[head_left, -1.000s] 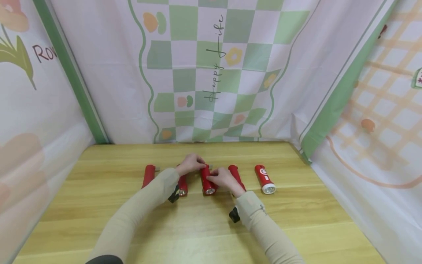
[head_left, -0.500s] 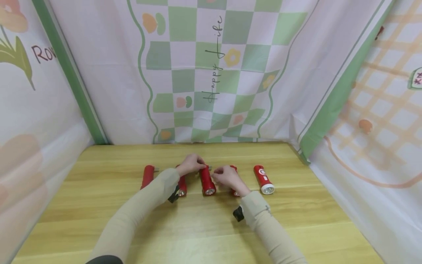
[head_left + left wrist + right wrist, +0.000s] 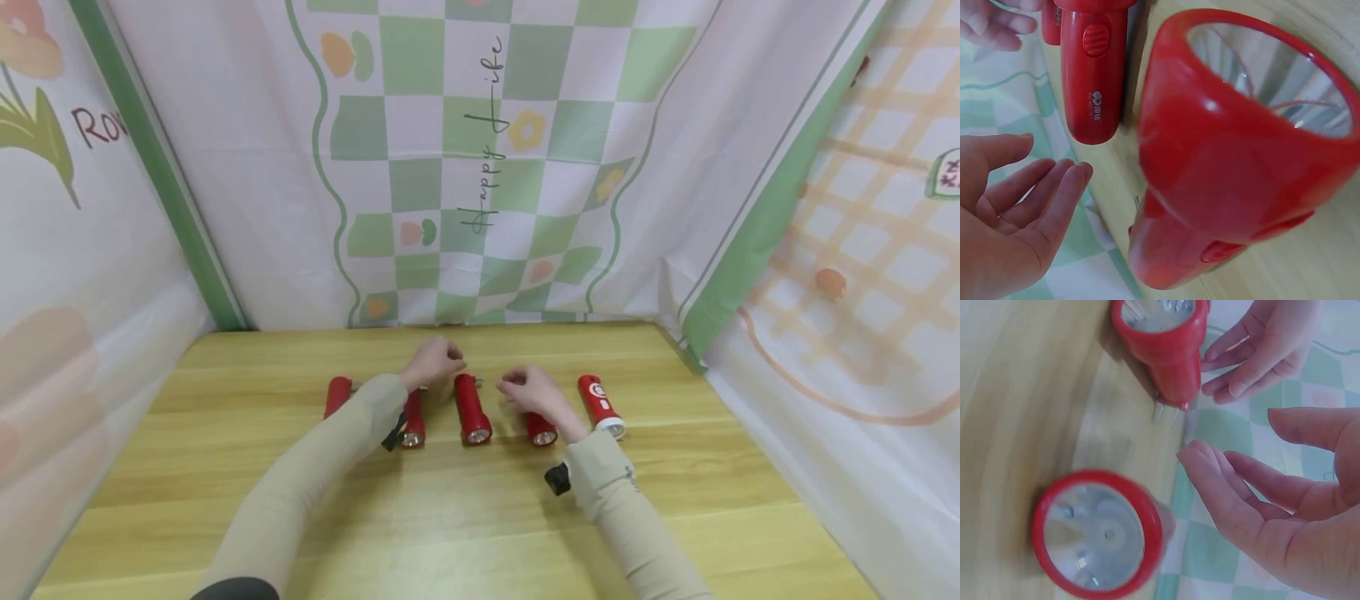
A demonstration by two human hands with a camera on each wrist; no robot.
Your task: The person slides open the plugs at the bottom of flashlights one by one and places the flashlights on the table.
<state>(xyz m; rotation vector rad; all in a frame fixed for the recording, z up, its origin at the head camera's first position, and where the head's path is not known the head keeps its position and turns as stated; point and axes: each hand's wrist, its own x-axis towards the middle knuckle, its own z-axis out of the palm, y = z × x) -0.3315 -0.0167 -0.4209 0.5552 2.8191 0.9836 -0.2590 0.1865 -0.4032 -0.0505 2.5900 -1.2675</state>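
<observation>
Red flashlights lie in a row on the table. My left hand (image 3: 435, 364) hovers just behind the middle flashlight (image 3: 471, 408), holding nothing; in the left wrist view this hand (image 3: 1019, 219) has its fingers loosely bent and apart from that flashlight (image 3: 1094, 81). The left forearm passes over a second flashlight (image 3: 413, 421), partly hiding it. My right hand (image 3: 538, 393) is above another flashlight (image 3: 540, 428), covering its rear part. Nothing is between the right hand's fingers (image 3: 1210, 487) in the right wrist view. Two metal prongs (image 3: 1166, 415) stick out of the middle flashlight's tail.
At the row's left end lies a red flashlight (image 3: 339, 396), partly behind the left sleeve. A red flashlight with a white head (image 3: 600, 407) lies at the right end. Printed curtains (image 3: 480, 250) hang behind the wooden table (image 3: 450, 533) and at both sides.
Both hands have come away from the middle flashlight: the left lifted slightly back off its tail, the right drew off to the right. The flashlights stay in about the same places.
</observation>
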